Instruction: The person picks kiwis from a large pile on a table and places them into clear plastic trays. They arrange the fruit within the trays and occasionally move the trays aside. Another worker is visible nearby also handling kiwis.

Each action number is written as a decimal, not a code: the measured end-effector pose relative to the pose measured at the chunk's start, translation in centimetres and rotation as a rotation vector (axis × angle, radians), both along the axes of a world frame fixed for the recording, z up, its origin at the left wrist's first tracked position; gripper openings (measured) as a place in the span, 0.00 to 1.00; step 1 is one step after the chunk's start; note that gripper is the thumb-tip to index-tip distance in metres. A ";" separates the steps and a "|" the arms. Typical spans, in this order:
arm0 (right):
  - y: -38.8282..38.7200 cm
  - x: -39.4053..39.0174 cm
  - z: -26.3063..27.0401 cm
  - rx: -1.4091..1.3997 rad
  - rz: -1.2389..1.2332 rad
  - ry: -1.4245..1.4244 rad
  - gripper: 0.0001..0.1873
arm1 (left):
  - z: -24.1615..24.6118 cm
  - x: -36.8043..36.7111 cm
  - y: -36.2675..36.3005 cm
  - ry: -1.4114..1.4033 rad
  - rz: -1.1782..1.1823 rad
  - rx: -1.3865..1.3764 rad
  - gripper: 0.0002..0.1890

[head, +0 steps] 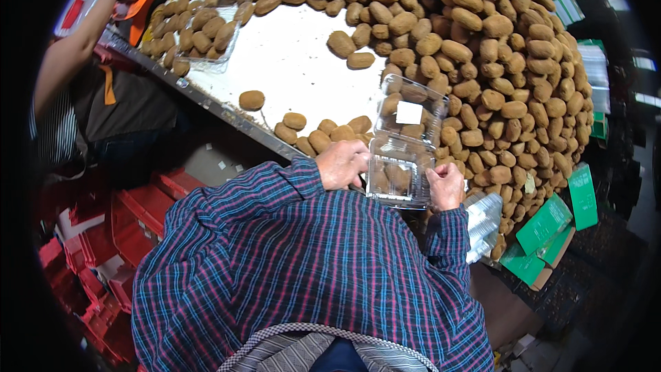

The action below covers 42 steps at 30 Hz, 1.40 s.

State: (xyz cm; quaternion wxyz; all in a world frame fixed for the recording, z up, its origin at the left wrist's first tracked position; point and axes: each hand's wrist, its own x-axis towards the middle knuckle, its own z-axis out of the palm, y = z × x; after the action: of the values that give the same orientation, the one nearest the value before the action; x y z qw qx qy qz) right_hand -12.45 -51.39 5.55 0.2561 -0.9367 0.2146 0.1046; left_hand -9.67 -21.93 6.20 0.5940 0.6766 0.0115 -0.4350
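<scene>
In front of my chest stands a clear plastic clamshell container (397, 178), its lid (435, 108) folded back away from me. A white square label (409, 112) sits on that lid. My right hand (446, 185) pinches the container's right rim between thumb and fingers. Along the opposite side, the curled fingers of my left hand (343, 164) grip the left edge. Brown kiwifruit show through the transparent plastic; whether any lie inside or only beneath, I cannot tell. A few kiwifruit (330, 134) rest on the white tabletop (304, 62) just beyond my left hand.
A large heap of kiwifruit (496, 82) covers the table's right and far sides. Stacked clear containers (483, 222) stand by my right forearm, near green cartons (545, 222). A filled clamshell (206, 36) and a co-worker's arm (77, 51) are left. Red crates (139, 206) lie below.
</scene>
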 end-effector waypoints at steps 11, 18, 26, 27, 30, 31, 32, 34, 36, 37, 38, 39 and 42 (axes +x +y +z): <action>-0.8 0.9 3.1 0.641 -0.315 0.123 0.13 | -0.8 -2.1 -1.3 -0.305 0.090 0.067 0.11; -0.7 0.5 2.6 0.516 -0.063 -0.062 0.03 | -1.7 -2.0 -1.9 -0.348 0.198 0.034 0.19; 0.7 -0.3 1.3 0.132 0.183 -0.116 0.27 | -2.5 -1.4 -2.0 -0.333 0.284 0.138 0.32; 1.0 -0.4 1.2 0.166 0.170 -0.123 0.28 | -2.4 -1.3 -1.9 -0.346 0.253 0.168 0.32; 1.4 -0.7 0.9 0.013 0.278 -0.314 0.28 | -2.3 -1.4 -2.0 -0.426 0.209 0.231 0.33; 1.4 -0.7 0.8 0.081 0.202 -0.244 0.28 | -2.3 -1.4 -2.1 -0.445 0.216 0.229 0.33; 1.2 -0.7 0.8 0.147 0.111 -0.151 0.28 | -2.3 -1.5 -2.2 -0.468 0.223 0.217 0.33; 0.8 -0.3 0.5 0.513 -0.068 -0.219 0.25 | -2.4 -1.5 -2.4 -0.544 0.238 0.201 0.32; 0.2 0.4 0.3 0.658 -0.181 -0.212 0.24 | -2.4 -1.6 -2.4 -0.568 0.201 0.197 0.33; 0.2 1.0 -0.1 0.660 -0.218 -0.255 0.25 | -2.4 -1.5 -2.4 -0.573 0.173 0.216 0.33; -0.2 1.4 -0.2 0.647 -0.216 -0.235 0.25 | -2.3 -1.6 -2.4 -0.586 0.142 0.217 0.34; -0.4 1.8 -0.3 0.635 -0.212 -0.214 0.26 | -2.2 -1.6 -2.4 -0.577 0.124 0.222 0.34; -1.2 3.6 -0.5 0.489 -0.122 -0.306 0.27 | -1.7 -1.5 -2.2 -0.580 0.066 0.211 0.35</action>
State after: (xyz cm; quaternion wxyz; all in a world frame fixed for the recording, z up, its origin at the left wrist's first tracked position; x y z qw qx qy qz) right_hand -8.87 -52.63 5.04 0.5095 -0.8373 0.1980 -0.0049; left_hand -11.17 -24.13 4.54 0.5127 0.8299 -0.0913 -0.2003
